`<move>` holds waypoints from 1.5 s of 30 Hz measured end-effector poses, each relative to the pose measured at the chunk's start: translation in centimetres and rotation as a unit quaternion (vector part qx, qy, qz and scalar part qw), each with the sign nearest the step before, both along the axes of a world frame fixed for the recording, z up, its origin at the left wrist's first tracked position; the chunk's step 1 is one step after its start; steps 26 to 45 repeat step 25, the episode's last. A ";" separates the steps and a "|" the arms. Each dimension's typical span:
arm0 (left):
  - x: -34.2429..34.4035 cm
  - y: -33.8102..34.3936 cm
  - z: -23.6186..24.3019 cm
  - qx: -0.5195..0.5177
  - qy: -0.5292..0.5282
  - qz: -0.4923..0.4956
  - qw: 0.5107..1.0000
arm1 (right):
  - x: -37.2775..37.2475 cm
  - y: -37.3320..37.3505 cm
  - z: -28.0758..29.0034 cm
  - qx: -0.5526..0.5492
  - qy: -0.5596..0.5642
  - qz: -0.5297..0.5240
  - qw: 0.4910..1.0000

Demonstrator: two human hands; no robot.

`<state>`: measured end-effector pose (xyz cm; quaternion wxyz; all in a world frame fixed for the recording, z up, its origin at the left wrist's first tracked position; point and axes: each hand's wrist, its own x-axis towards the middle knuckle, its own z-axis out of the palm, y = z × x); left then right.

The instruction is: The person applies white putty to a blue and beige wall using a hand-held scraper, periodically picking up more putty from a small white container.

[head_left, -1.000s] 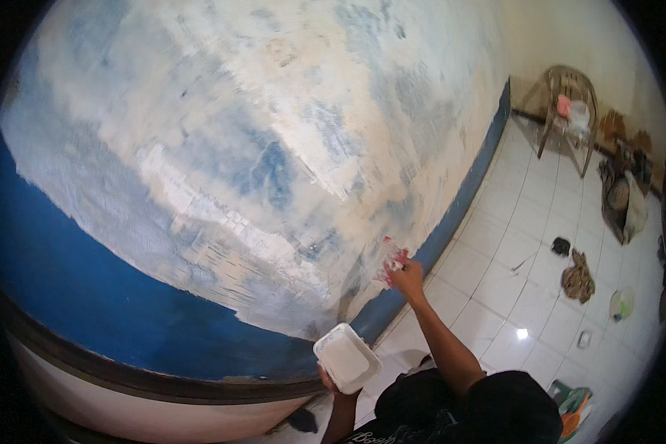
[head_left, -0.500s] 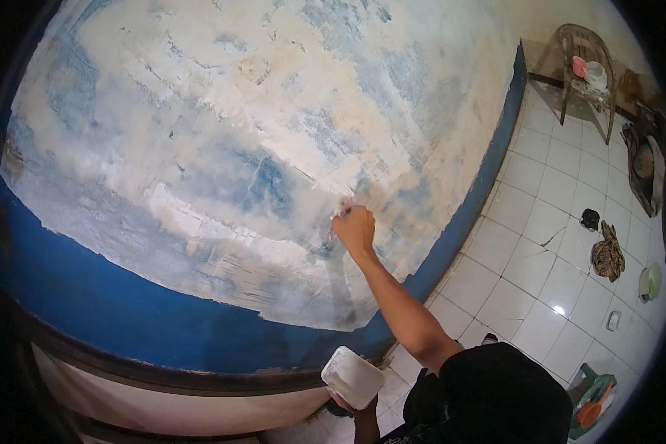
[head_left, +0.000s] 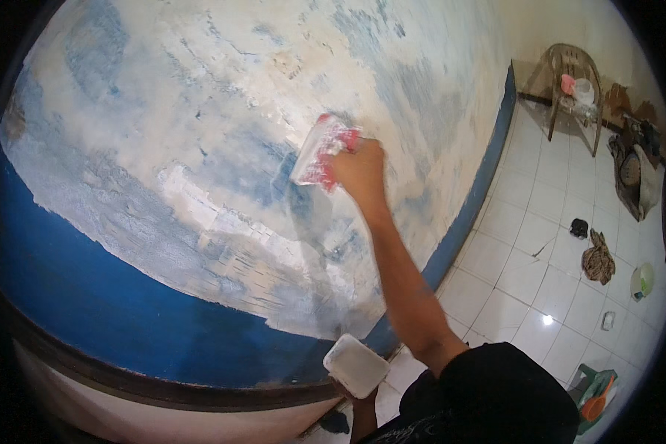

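A red putty spreader (head_left: 320, 154) smeared with white filler is gripped in my right hand (head_left: 362, 176), its blade against or very near the patchy wall (head_left: 148, 111). White, beige and bluish patches cover that wall. Lower down, my left hand (head_left: 364, 404) holds a white rectangular tub (head_left: 357, 367) from beneath; most of its fingers are hidden by the tub.
Blue paint (head_left: 177, 325) borders the patched area, above a dark ledge (head_left: 200, 394). To the right lies a white tiled floor (head_left: 518, 274) with a crumpled brown cloth (head_left: 598, 259), a pale bowl (head_left: 641, 281) and an orange-handled tool (head_left: 594, 403). A chair (head_left: 555, 89) holding containers stands far right.
My right hand has moved up the wall, turning the spreader so its smeared blade shows broadly. The tub in my left hand is tilted a little differently. The whole view has shifted slightly.
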<state>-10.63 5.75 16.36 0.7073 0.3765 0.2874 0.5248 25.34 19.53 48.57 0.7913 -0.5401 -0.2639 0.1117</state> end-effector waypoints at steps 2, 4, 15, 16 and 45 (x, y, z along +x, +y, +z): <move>-0.9 0.9 -1.3 0.030 0.062 0.021 0.997 | -0.4 -2.9 -1.1 0.082 0.031 0.006 0.996; -1.8 1.7 -2.7 0.071 0.145 0.044 0.986 | -0.6 -3.3 -4.5 -0.052 -0.048 -0.026 0.997; -5.4 4.0 -8.1 0.369 0.441 0.209 0.791 | -9.6 5.0 -10.9 -0.108 -0.232 -0.206 0.945; -5.1 4.2 -7.2 0.301 0.430 0.147 0.839 | -9.9 5.8 -11.0 -0.109 -0.233 -0.215 0.942; -7.2 4.3 -7.2 0.513 0.549 0.172 0.637 | -10.0 0.8 -13.8 -0.106 -0.225 -0.169 0.954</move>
